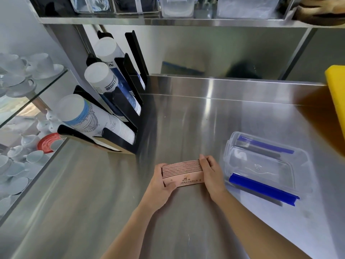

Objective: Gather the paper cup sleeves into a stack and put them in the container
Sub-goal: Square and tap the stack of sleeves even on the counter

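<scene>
A steel tabletop (186,118) is filling most of the view, running back to a steel wall under a shelf (168,21) of clear tubs. At the far left, white cups and saucers (22,71) are sitting on glass shelves behind a pane. Just right of them, a black rack (130,94) is leaning three stacks of paper cups (104,81) towards the wall. Near the front middle, the left hand (164,181) is curling around the left end of a stack of paper cup sleeves (182,170), thumb lying on the front sleeve. The stack is standing on edge on the tabletop, its pink edges facing up. The right hand (211,172) is pressing flat against the right end, fingers (202,161) bent over the top, so both hands are closing on the stack between them. Just right of that hand, a clear plastic container (268,161) with blue clips is lying open on the tabletop, apart from the stack. At the far right edge, a yellow board (336,86) is showing.
</scene>
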Demonstrator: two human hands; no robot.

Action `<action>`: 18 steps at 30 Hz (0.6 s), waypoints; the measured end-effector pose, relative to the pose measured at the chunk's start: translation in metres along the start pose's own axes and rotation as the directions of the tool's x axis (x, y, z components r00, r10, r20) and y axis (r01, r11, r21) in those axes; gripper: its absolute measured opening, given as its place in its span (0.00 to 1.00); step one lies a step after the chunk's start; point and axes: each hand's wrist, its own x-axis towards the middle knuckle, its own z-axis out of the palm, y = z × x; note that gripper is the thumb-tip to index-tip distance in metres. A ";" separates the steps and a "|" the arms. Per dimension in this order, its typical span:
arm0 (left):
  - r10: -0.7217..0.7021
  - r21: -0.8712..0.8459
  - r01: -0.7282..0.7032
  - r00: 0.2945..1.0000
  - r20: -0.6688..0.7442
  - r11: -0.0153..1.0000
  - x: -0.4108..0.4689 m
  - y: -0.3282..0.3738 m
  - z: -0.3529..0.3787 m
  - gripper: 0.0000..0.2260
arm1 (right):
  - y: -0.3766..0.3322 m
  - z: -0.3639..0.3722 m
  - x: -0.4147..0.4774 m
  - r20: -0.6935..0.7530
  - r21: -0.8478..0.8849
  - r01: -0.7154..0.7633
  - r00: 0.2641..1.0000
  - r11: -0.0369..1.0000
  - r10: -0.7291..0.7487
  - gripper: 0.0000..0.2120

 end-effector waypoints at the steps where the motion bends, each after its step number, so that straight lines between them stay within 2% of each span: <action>1: -0.003 0.004 0.003 1.000 0.000 1.000 -0.001 0.000 0.000 0.21 | 0.001 -0.002 -0.003 0.025 0.003 -0.006 1.000 1.000 0.006 0.10; 3: -0.003 -0.008 0.003 1.000 0.001 1.000 -0.002 0.001 0.000 0.21 | 0.007 -0.010 -0.007 0.118 -0.011 -0.017 0.993 1.000 0.018 0.08; 6: -0.001 -0.023 0.000 0.999 -0.037 1.000 -0.003 0.000 0.000 0.21 | 0.012 -0.024 -0.013 0.235 -0.059 -0.009 0.972 0.998 0.023 0.20; 8: -0.008 -0.064 0.002 0.995 -0.104 0.998 -0.003 -0.001 0.000 0.22 | 0.010 -0.029 -0.017 0.248 -0.117 0.022 0.969 0.993 0.007 0.22; 12: -0.048 -0.156 0.016 0.979 -0.199 0.988 -0.004 0.004 -0.002 0.22 | -0.002 -0.029 -0.022 0.184 -0.241 0.098 0.981 0.966 -0.054 0.20; 16: -0.049 -0.375 -0.057 0.962 -0.267 0.925 0.004 0.040 -0.005 0.23 | -0.033 -0.038 -0.022 0.114 -0.099 0.192 0.977 0.976 -0.181 0.16; 18: 0.005 -0.388 -0.109 0.966 -0.260 0.915 0.011 0.066 -0.002 0.24 | -0.049 -0.052 -0.021 0.055 -0.058 0.242 0.969 0.968 -0.239 0.16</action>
